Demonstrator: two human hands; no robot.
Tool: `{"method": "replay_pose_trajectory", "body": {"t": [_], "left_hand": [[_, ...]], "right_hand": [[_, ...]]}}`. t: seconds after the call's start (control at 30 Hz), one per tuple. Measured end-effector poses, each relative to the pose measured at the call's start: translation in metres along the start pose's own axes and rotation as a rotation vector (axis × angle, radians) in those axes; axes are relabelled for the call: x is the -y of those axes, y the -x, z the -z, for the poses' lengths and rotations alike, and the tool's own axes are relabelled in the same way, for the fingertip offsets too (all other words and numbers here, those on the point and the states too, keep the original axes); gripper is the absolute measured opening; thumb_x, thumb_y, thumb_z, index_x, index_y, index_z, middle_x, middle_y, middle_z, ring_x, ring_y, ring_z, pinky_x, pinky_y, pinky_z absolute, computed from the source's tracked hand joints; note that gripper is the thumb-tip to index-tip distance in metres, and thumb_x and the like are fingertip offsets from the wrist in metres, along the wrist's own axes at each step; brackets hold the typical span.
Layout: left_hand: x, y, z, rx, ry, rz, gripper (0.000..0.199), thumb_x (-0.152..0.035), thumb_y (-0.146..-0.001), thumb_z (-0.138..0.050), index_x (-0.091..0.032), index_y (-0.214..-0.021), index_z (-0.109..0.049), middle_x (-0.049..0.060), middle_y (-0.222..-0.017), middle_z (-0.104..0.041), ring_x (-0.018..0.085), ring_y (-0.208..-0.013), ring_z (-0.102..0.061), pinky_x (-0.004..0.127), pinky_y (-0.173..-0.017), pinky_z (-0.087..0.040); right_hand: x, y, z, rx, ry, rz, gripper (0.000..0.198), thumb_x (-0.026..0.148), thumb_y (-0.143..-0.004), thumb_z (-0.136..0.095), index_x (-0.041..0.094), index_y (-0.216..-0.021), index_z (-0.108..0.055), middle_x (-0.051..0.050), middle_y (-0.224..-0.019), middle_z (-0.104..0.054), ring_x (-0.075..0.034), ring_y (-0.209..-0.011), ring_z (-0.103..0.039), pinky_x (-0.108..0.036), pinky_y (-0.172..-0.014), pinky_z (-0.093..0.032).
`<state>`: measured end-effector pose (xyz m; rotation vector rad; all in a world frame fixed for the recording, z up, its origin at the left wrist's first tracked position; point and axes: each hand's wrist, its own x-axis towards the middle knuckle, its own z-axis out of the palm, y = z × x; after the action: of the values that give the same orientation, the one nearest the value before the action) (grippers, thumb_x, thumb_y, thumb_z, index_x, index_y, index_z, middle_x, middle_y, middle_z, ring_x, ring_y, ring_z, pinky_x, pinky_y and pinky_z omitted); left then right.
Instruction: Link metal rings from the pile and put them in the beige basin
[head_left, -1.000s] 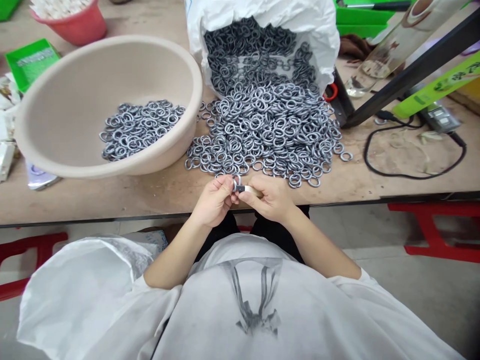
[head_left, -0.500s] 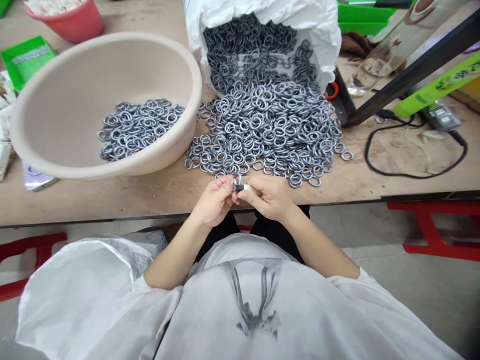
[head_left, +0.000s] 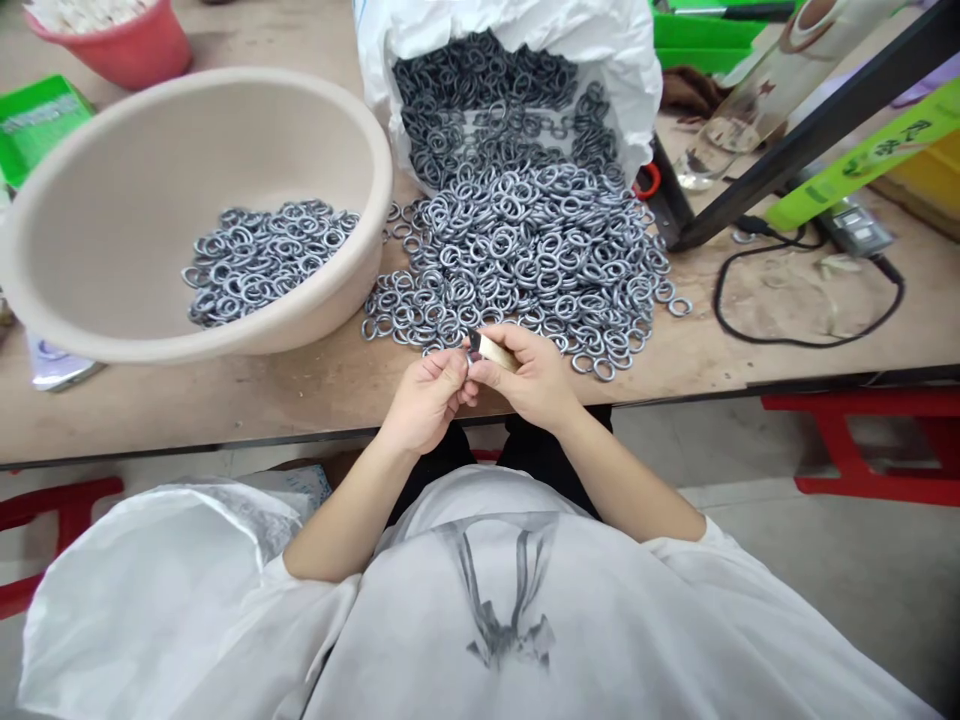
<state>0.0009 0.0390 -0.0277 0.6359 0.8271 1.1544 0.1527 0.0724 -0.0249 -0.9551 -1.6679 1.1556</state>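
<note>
My left hand (head_left: 426,398) pinches a small grey metal ring (head_left: 471,358) above the table's front edge. Most of that ring is hidden by fingers. My right hand (head_left: 541,382) is closed around a short pale stick with a black end (head_left: 495,351); its exact kind I cannot make out. The black end is at the ring, beside my left fingertips. Just beyond both hands spreads a heap of grey rings (head_left: 517,245), spilling from a white sack (head_left: 637,90) lying on its side. To the left, a large beige basin (head_left: 90,345) holds more rings (head_left: 270,255).
A black slanted bar (head_left: 787,150), a bottle (head_left: 724,140) and a looped black cable (head_left: 795,343) are on the right. Green trays (head_left: 37,125) and a red bowl (head_left: 142,50) stand far left. Red stools (head_left: 832,445) and an open white bag (head_left: 135,600) are below the table.
The stick in my right hand has tilted, its black end now pointing up and left, farther from me. The whole view has shifted slightly. My left hand still pinches the ring.
</note>
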Motion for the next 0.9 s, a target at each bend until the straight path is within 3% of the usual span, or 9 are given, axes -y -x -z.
{"method": "replay_pose_trajectory", "body": {"t": [0.17, 0.43, 0.53, 0.7, 0.9], "left_hand": [[-0.002, -0.001, 0.009, -0.119, -0.157, -0.19, 0.033, -0.042, -0.078, -0.079, -0.018, -0.101, -0.076, 0.002, -0.076, -0.07, 0.005, -0.063, -0.06, 0.016, -0.064, -0.051], [-0.006, 0.001, 0.006, -0.16, -0.22, -0.328, 0.023, -0.038, -0.08, -0.078, -0.018, -0.092, -0.073, 0.003, -0.083, -0.073, 0.01, -0.073, -0.066, 0.02, -0.07, -0.054], [-0.004, 0.002, -0.002, -0.177, -0.136, -0.267, 0.026, -0.04, -0.078, -0.079, -0.018, -0.088, -0.069, 0.002, -0.089, -0.072, 0.01, -0.078, -0.066, 0.021, -0.075, -0.056], [0.002, 0.004, -0.014, -0.138, 0.051, -0.018, 0.032, -0.038, -0.071, -0.083, -0.017, -0.084, -0.063, -0.003, -0.077, -0.065, 0.008, -0.071, -0.063, 0.023, -0.076, -0.058], [0.002, 0.005, -0.017, -0.141, 0.061, 0.0, 0.032, -0.037, -0.069, -0.084, -0.016, -0.082, -0.065, -0.002, -0.073, -0.066, 0.008, -0.067, -0.063, 0.02, -0.068, -0.057]], "right_hand": [[-0.002, 0.001, 0.009, -0.118, 0.026, -0.054, 0.042, 0.059, -0.085, -0.066, 0.019, -0.096, -0.07, -0.002, -0.087, -0.068, -0.017, -0.081, -0.061, -0.032, -0.077, -0.048], [0.006, 0.006, 0.009, -0.076, 0.122, 0.014, 0.039, 0.054, -0.084, -0.07, 0.018, -0.101, -0.071, -0.004, -0.092, -0.07, -0.018, -0.084, -0.061, -0.033, -0.079, -0.047], [0.006, 0.004, 0.006, -0.023, 0.125, 0.057, 0.038, 0.053, -0.085, -0.069, 0.019, -0.1, -0.073, -0.003, -0.09, -0.071, -0.018, -0.083, -0.062, -0.032, -0.079, -0.047], [0.002, 0.001, 0.006, -0.065, 0.189, 0.133, 0.036, 0.05, -0.085, -0.071, 0.02, -0.105, -0.073, -0.002, -0.087, -0.066, -0.017, -0.082, -0.059, -0.031, -0.077, -0.046], [0.004, 0.001, 0.008, -0.043, 0.218, 0.217, 0.031, 0.049, -0.086, -0.068, 0.022, -0.102, -0.072, -0.002, -0.085, -0.064, -0.017, -0.081, -0.057, -0.032, -0.077, -0.045]]}}
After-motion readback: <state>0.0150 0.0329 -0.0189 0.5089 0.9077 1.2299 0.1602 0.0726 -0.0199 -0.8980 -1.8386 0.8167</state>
